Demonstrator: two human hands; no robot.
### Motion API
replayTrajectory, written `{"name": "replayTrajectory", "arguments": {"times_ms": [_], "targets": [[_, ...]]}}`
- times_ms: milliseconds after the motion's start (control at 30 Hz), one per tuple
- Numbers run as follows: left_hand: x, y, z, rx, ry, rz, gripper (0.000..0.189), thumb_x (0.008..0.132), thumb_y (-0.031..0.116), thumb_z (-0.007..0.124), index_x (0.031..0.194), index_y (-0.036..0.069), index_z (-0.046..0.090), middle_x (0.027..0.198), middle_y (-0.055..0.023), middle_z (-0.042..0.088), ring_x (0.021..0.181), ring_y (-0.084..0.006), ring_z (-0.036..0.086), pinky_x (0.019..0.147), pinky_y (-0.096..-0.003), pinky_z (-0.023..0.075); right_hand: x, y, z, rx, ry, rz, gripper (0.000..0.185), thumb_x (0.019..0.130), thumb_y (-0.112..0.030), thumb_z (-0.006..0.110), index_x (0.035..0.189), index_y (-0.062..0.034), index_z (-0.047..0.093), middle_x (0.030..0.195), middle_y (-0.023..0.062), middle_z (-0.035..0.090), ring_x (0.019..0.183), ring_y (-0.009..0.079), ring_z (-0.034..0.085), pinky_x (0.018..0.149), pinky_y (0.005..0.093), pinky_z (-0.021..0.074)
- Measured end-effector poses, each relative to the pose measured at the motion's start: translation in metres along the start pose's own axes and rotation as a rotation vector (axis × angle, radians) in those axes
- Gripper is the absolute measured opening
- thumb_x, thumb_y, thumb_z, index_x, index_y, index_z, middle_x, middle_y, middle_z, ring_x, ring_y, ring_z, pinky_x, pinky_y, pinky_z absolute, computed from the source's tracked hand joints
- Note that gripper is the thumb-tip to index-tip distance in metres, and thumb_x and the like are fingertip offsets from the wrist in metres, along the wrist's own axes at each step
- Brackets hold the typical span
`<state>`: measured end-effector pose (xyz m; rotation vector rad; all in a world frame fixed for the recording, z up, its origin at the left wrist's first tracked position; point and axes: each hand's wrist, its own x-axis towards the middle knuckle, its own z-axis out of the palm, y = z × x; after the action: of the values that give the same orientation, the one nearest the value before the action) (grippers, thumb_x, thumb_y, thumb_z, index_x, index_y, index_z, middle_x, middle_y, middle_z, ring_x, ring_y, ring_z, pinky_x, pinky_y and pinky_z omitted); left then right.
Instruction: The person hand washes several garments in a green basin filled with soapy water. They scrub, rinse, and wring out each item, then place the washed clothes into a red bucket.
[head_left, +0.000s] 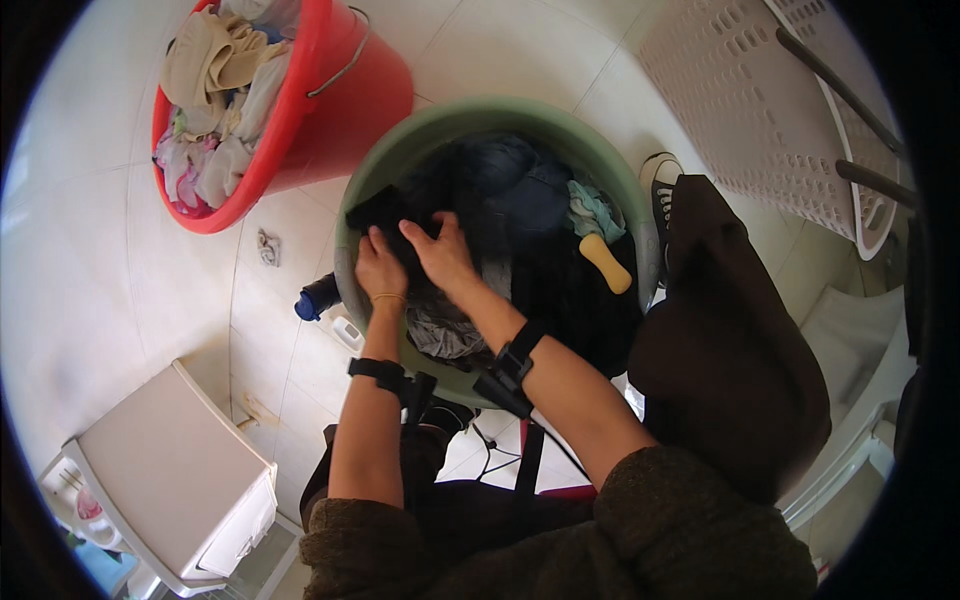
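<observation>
A round green plastic basin (480, 112) on the floor holds dark wet-looking clothes (517, 172). Over its left side, my left hand (380, 264) grips a black cloth (381, 208) near the rim. My right hand (442, 255) is close beside it on the same black cloth, thumb and forefinger spread, other fingers partly hidden. Below my wrists lies a grey patterned garment (442, 330). Towards the basin's right, a yellow waisted bar, apparently laundry soap (606, 264), rests on the clothes, touching a crumpled teal cloth (595, 210).
A red bucket (345, 105) full of light-coloured laundry tilts at upper left. A dark bottle with a blue cap (315, 298) is by the basin's left rim. A perforated white plastic basket (720, 90) stands upper right, a beige-topped cabinet (172, 465) lower left. My knee flanks the basin.
</observation>
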<state>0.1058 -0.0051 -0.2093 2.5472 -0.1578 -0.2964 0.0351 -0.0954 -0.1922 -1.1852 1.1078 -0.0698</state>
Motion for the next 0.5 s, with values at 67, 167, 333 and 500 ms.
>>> {"name": "replayTrajectory", "arguments": {"times_ms": [67,167,333,500], "targets": [[-0.018,-0.003,0.029,0.072,-0.067,0.063,0.031,0.091,0.029,0.043,0.108,0.005,0.055,0.099,-0.0252,0.059,0.090,-0.0432,0.057,0.073,-0.0482,0.0442,0.014,0.017,-0.012,-0.228,-0.079,-0.063,0.073,0.078,-0.052,0.059,0.129,-0.0049,0.039,0.125,0.0302,0.042,0.112,0.0408,0.047,0.093,0.0416,0.0398],[-0.026,-0.015,0.051,0.389,-0.424,-0.145,0.042,0.085,0.038,0.049,0.111,0.006,0.057,0.108,-0.0232,0.058,0.096,-0.0402,0.057,0.081,-0.0440,0.0458,0.028,0.030,-0.009,-0.480,-0.219,0.014,0.065,0.084,-0.049,0.052,0.135,-0.0139,0.034,0.135,0.0273,0.032,0.116,0.0417,0.045,0.095,0.0461,0.0372],[0.001,-0.022,0.048,0.709,-0.699,0.058,0.042,0.083,0.038,0.048,0.103,0.005,0.063,0.103,-0.0240,0.060,0.096,-0.0371,0.058,0.082,-0.0432,0.0457,0.047,0.022,-0.009,-0.405,-0.445,0.031,0.069,0.085,-0.050,0.050,0.138,-0.0111,0.032,0.141,0.0230,0.028,0.121,0.0394,0.041,0.099,0.0425,0.0345],[-0.030,0.019,-0.020,0.206,-0.490,0.030,0.035,0.082,0.030,0.049,0.082,-0.002,0.066,0.081,-0.0247,0.061,0.079,-0.0348,0.061,0.073,-0.0394,0.0457,0.017,0.018,-0.020,0.206,-0.083,0.312,0.064,0.084,-0.048,0.056,0.127,-0.0025,0.044,0.131,0.0185,0.043,0.122,0.0315,0.041,0.099,0.0386,0.0343]]}}
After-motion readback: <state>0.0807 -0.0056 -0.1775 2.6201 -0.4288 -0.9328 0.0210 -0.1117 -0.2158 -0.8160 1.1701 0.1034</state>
